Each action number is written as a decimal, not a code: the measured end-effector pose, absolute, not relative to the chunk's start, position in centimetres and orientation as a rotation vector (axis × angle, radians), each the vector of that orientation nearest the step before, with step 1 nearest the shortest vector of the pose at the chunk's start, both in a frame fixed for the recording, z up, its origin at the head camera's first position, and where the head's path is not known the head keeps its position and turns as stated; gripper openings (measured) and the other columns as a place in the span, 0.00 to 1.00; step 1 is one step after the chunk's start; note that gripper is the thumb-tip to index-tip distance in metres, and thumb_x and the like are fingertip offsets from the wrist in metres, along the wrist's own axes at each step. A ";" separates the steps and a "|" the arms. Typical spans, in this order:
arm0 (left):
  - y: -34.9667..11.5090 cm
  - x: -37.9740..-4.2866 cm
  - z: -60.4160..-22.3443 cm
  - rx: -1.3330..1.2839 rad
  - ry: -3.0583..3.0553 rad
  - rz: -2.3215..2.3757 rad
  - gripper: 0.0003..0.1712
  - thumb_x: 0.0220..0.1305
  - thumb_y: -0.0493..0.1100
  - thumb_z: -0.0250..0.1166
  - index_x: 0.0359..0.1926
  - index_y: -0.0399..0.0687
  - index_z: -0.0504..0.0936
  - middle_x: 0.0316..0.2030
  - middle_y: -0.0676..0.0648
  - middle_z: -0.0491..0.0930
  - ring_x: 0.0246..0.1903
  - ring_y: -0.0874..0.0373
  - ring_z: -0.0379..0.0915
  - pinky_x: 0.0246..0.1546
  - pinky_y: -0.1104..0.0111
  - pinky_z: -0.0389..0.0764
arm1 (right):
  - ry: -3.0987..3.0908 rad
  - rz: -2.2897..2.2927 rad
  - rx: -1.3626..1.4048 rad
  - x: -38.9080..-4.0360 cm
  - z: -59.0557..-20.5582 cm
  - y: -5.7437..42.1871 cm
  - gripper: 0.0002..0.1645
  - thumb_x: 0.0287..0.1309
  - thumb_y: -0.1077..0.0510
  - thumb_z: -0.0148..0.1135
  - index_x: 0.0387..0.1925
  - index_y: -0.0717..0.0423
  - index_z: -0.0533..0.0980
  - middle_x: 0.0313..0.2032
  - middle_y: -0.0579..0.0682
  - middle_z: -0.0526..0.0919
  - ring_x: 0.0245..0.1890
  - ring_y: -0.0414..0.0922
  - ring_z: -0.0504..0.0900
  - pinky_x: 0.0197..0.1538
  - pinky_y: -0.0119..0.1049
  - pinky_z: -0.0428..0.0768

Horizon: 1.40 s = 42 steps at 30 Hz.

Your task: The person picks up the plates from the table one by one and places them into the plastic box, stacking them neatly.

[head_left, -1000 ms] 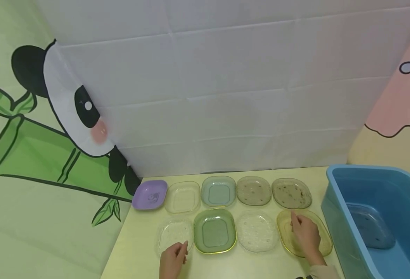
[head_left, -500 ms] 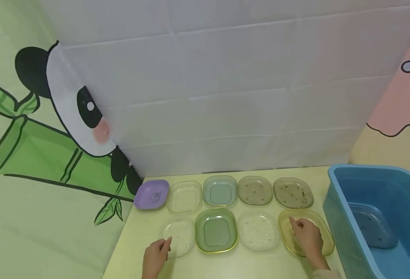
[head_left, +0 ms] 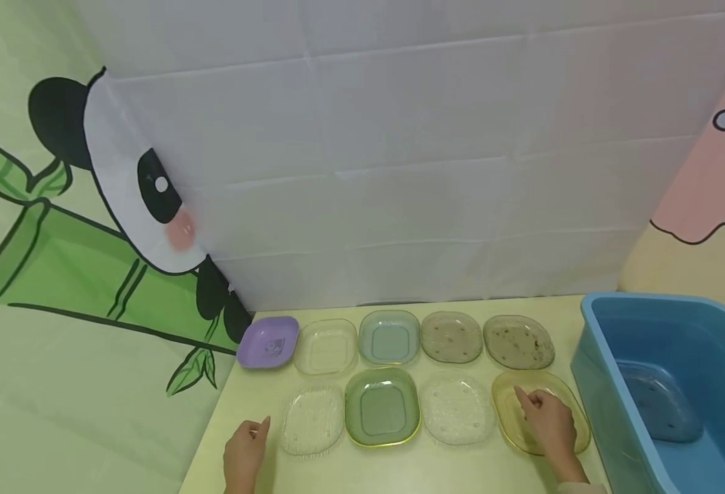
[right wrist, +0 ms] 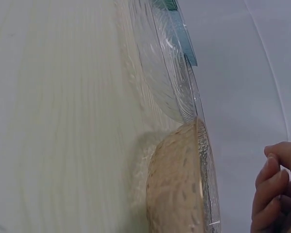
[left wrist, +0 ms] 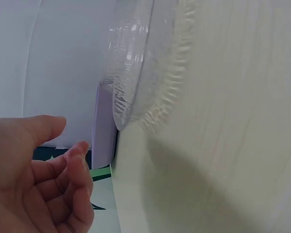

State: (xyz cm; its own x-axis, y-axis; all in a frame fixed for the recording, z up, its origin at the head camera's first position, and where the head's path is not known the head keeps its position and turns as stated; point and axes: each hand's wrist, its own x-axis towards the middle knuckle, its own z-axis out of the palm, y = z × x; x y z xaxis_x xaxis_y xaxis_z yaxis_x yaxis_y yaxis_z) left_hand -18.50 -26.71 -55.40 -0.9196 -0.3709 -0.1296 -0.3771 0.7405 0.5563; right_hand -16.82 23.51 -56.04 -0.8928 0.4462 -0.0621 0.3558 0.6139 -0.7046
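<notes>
My left hand (head_left: 245, 453) is over the table's left side, left of a clear ridged plate (head_left: 313, 420). Its fingers curl loosely and hold nothing; in the left wrist view the thumb stands apart from them. Above an amber-yellow plate (head_left: 553, 383) hovers my right hand (head_left: 550, 422), fingers loosely bent around nothing. The right wrist view has this hand (right wrist: 279, 189) apart from the plate's rim (right wrist: 177, 179). Between the hands lie a green plate (head_left: 383, 407) and another clear plate (head_left: 457, 409).
Behind them runs a row: a purple plate (head_left: 268, 342), a clear one (head_left: 325, 348), a bluish one (head_left: 389, 337), a grey-brown one (head_left: 451, 337) and a dark-speckled one (head_left: 518, 342). A blue tub (head_left: 609, 405) at the right holds a see-through plate (head_left: 658, 405). A white cloth (head_left: 399, 171) hangs behind.
My left hand has moved left, off the clear ridged plate and past its edge. The right hand stays over the yellow plate with barely any shift. All plates lie as before.
</notes>
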 end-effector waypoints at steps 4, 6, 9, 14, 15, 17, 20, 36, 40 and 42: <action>-27.2 -18.4 -55.6 -0.645 2.856 0.861 0.31 0.68 0.58 0.45 0.38 0.30 0.75 0.26 0.41 0.77 0.23 0.55 0.69 0.22 0.65 0.68 | -2.725 1.151 -0.663 -16.8 -56.0 23.3 0.29 0.58 0.36 0.51 0.23 0.57 0.78 0.17 0.44 0.77 0.17 0.40 0.68 0.20 0.34 0.65; -27.3 -18.4 -55.7 -0.646 2.824 0.845 0.33 0.68 0.60 0.43 0.39 0.30 0.75 0.24 0.43 0.75 0.22 0.55 0.67 0.21 0.66 0.67 | -2.742 1.149 -0.643 -16.6 -56.0 23.2 0.29 0.59 0.36 0.51 0.24 0.57 0.78 0.17 0.44 0.77 0.17 0.40 0.69 0.19 0.35 0.65; -27.2 -18.4 -55.8 -0.627 2.795 0.848 0.34 0.68 0.61 0.43 0.39 0.30 0.75 0.23 0.44 0.74 0.22 0.56 0.66 0.22 0.67 0.66 | -2.761 1.131 -0.636 -16.4 -55.9 23.0 0.29 0.59 0.35 0.50 0.23 0.56 0.77 0.17 0.44 0.76 0.17 0.40 0.69 0.19 0.35 0.65; -27.0 -18.4 -56.2 -0.610 2.784 0.858 0.35 0.68 0.62 0.41 0.35 0.34 0.78 0.23 0.45 0.75 0.21 0.57 0.65 0.21 0.68 0.63 | -2.772 1.114 -0.643 -16.2 -56.0 22.7 0.28 0.58 0.36 0.51 0.21 0.54 0.76 0.15 0.43 0.74 0.16 0.40 0.69 0.18 0.35 0.65; -26.9 -18.4 -56.3 -0.609 2.782 0.857 0.35 0.68 0.62 0.41 0.34 0.34 0.78 0.22 0.45 0.75 0.21 0.57 0.64 0.21 0.68 0.62 | -2.774 1.108 -0.642 -16.2 -56.0 22.7 0.28 0.58 0.35 0.50 0.20 0.54 0.76 0.15 0.43 0.74 0.16 0.40 0.69 0.18 0.35 0.65; -26.8 -18.3 -56.4 -0.609 2.775 0.861 0.36 0.68 0.63 0.40 0.32 0.35 0.78 0.21 0.46 0.73 0.21 0.58 0.63 0.21 0.69 0.62 | -2.775 1.089 -0.640 -16.2 -56.1 22.7 0.28 0.58 0.35 0.51 0.20 0.54 0.75 0.15 0.43 0.74 0.16 0.40 0.69 0.18 0.35 0.64; -26.6 -18.3 -56.5 -0.599 2.771 0.861 0.36 0.68 0.63 0.40 0.31 0.35 0.79 0.20 0.47 0.71 0.20 0.58 0.62 0.21 0.69 0.61 | -2.769 1.066 -0.632 -16.2 -56.1 22.6 0.27 0.59 0.37 0.52 0.20 0.54 0.75 0.15 0.43 0.74 0.15 0.41 0.69 0.17 0.35 0.64; -25.8 -18.3 -57.2 -0.614 2.767 0.820 0.17 0.63 0.46 0.55 0.25 0.38 0.78 0.20 0.47 0.75 0.19 0.59 0.64 0.20 0.70 0.65 | -2.784 1.071 -0.586 -16.1 -56.5 22.0 0.26 0.60 0.40 0.52 0.18 0.54 0.74 0.12 0.43 0.71 0.13 0.40 0.66 0.16 0.34 0.63; -25.8 -18.2 -57.6 -0.619 2.763 0.844 0.17 0.63 0.47 0.56 0.26 0.37 0.78 0.19 0.48 0.73 0.19 0.59 0.64 0.19 0.70 0.64 | -2.789 1.071 -0.592 -16.1 -56.7 22.0 0.26 0.60 0.40 0.52 0.18 0.54 0.73 0.12 0.43 0.71 0.13 0.40 0.65 0.16 0.34 0.62; -25.7 -18.2 -57.6 -0.618 2.765 0.855 0.17 0.63 0.47 0.56 0.25 0.37 0.78 0.18 0.48 0.73 0.20 0.58 0.64 0.20 0.70 0.64 | -2.790 1.076 -0.594 -16.1 -56.8 22.0 0.25 0.60 0.40 0.53 0.17 0.54 0.73 0.12 0.43 0.70 0.13 0.40 0.65 0.16 0.34 0.62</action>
State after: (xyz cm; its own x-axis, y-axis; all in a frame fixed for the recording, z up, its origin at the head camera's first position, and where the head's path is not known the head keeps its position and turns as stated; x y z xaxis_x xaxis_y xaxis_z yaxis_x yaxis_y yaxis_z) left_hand -18.17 -25.71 -57.64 -0.8971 -0.3344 -0.2886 -0.4390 0.7481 0.4977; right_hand -16.07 21.99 -56.78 -0.9200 0.3885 -0.0524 0.3230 0.6756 -0.6628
